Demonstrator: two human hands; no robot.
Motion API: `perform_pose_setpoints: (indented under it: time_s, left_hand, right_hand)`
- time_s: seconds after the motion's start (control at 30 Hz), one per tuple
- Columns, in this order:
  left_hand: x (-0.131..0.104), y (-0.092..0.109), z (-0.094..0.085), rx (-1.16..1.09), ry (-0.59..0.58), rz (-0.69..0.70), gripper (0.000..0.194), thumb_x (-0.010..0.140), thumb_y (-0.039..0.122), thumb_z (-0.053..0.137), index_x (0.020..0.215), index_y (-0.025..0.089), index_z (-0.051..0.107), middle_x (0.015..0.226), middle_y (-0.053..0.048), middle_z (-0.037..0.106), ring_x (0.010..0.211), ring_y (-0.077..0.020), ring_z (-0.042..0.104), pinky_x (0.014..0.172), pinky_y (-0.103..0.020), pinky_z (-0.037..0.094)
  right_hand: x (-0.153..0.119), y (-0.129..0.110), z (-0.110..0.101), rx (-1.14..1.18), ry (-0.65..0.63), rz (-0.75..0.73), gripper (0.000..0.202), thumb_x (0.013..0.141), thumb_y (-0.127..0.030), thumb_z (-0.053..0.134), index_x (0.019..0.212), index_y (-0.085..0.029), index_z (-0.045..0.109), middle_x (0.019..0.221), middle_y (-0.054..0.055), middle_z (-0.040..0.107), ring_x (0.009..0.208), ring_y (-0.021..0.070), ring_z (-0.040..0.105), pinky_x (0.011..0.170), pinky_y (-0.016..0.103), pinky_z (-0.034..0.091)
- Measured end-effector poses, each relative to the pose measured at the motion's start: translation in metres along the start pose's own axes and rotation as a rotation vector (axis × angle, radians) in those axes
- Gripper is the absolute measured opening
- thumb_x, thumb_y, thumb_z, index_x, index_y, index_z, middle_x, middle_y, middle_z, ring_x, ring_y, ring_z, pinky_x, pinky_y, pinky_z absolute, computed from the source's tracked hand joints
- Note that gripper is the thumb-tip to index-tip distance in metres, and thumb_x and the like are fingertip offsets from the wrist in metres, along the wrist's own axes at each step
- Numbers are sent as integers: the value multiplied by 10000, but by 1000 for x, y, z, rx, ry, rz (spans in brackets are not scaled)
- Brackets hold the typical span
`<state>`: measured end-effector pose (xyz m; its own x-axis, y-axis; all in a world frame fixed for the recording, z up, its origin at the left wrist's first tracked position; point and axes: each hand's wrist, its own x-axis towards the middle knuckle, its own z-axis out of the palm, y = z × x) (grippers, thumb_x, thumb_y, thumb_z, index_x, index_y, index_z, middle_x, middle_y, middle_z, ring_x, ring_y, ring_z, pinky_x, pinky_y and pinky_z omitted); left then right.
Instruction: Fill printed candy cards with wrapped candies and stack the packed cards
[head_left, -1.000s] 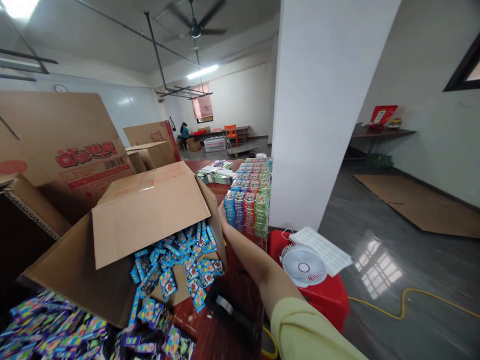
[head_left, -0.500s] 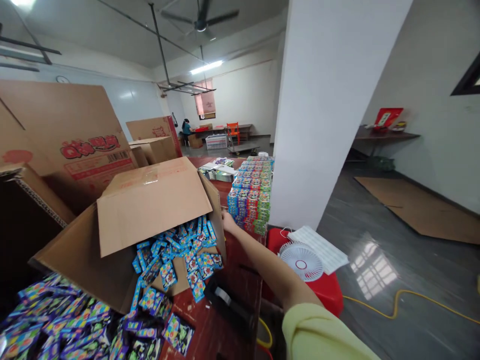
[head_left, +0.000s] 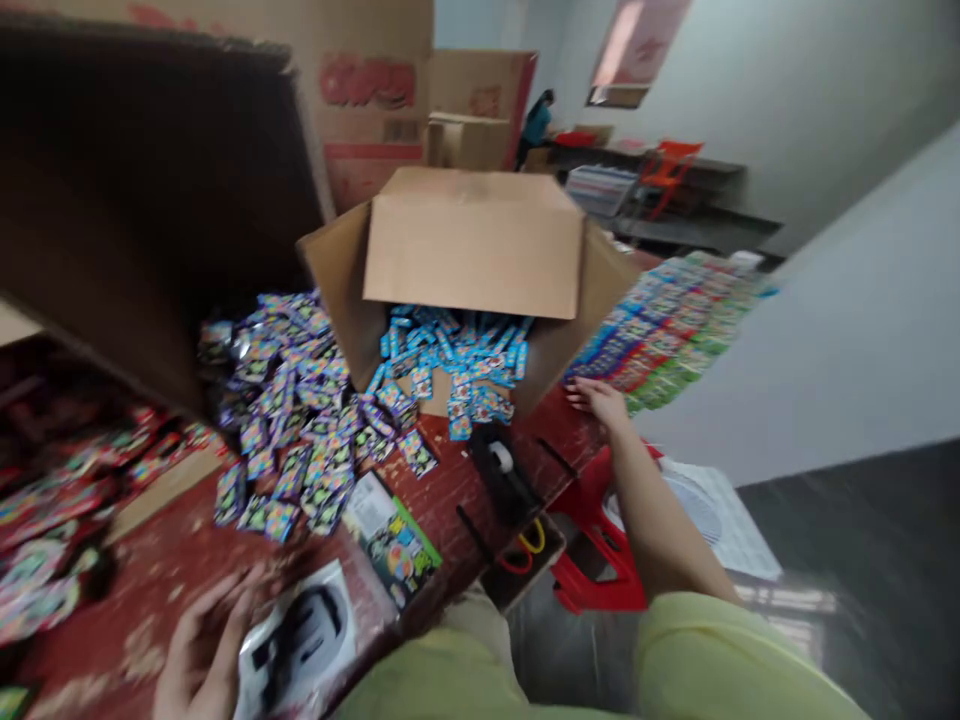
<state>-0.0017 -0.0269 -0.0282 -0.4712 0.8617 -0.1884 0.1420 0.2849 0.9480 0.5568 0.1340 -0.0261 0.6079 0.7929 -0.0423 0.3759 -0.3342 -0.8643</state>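
My right hand (head_left: 596,403) is open, fingers stretched out, at the table edge beside the near end of the stacked colourful boxes (head_left: 667,325). It is just right of an open carton (head_left: 472,240) lying with its mouth toward me, blue sachets (head_left: 450,345) spilling out. My left hand (head_left: 214,640), somewhat blurred, is low at the left with fingers apart and nothing visible in them. Right beside it lies a clear plastic bag (head_left: 307,635) with a black shape on it. A green-and-black printed box (head_left: 394,535) and a heap of purple sachets (head_left: 300,400) lie beyond.
A black tape dispenser (head_left: 504,470) sits near the table's front edge. Red sachets (head_left: 67,500) lie at far left by a big dark open carton (head_left: 150,180). A red stool (head_left: 600,545) with a fan stands right. Another person (head_left: 536,125) is far back.
The view has swung down and left, bringing my left hand into sight. My right hand has come away from the carton's right flap and its fingers have opened.
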Motion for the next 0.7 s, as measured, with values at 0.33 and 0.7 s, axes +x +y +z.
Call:
perform_pose_setpoints:
  time_s: [0.33,0.7]
  left_hand:
    - [-40,-3,55,638,-848,619,429,903,315,526,1328,262,534,1468,-90,455,1358,-249,413,1110,-441,370]
    - [-39,-31,85,758,-1178,655,762,760,248,695,1450,205,374,1560,-91,225,1452,-303,119,1176,-510,195]
  right_hand:
    - [-185,-56,153,-104,-725,-715,166,877,-287,530,917,-202,666,970,77,680,914,198,641,850,341,514]
    - [-211,-120,283,-599,-1190,-982,343,568,-258,854,839,-137,681,869,66,634,898,226,565,802,306,450]
